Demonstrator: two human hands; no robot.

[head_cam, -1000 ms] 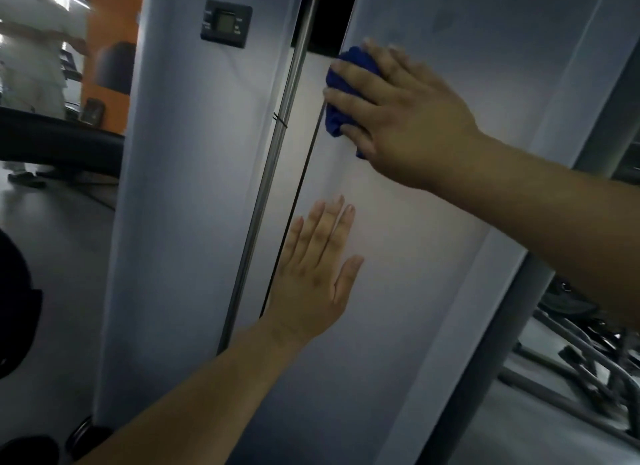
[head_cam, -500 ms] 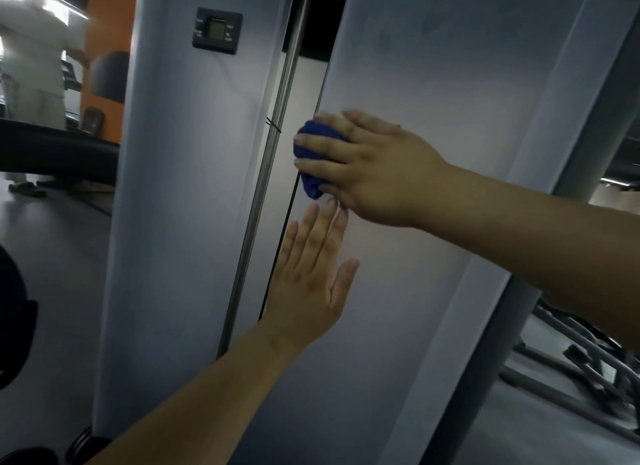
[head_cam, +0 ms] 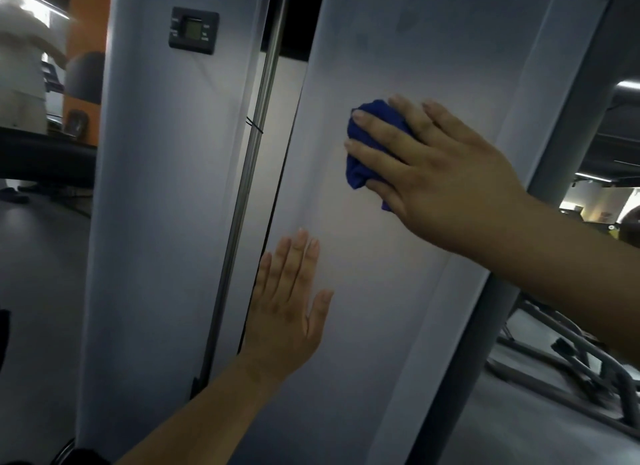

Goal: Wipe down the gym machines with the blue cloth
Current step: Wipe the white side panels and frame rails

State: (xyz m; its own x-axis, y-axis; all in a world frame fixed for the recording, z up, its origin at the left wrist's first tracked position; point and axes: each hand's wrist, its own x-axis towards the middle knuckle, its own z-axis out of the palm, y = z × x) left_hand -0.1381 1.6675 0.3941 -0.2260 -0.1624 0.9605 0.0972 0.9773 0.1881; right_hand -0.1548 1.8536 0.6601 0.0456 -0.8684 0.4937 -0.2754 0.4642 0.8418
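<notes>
1. Grey panel (head_cam: pixel 398 343) fills your view.
2. Your left hand (head_cam: pixel 287 302) lies flat on it, fingers straight, holding nothing.
3. Cloth (head_cam: pixel 358 170), soft and light, sits higher up.
4. Your right hand (head_cam: pixel 450 174) curls over it, pressing; hold the whole wad.

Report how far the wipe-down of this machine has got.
Done: nothing provably; the right panel shows no clear wiped edge. In hand: the right hand presses the bunched blue cloth mid-panel, the left hand flat below it. Left: faint smudges near that panel's top, plus the left panel with its display.
</notes>
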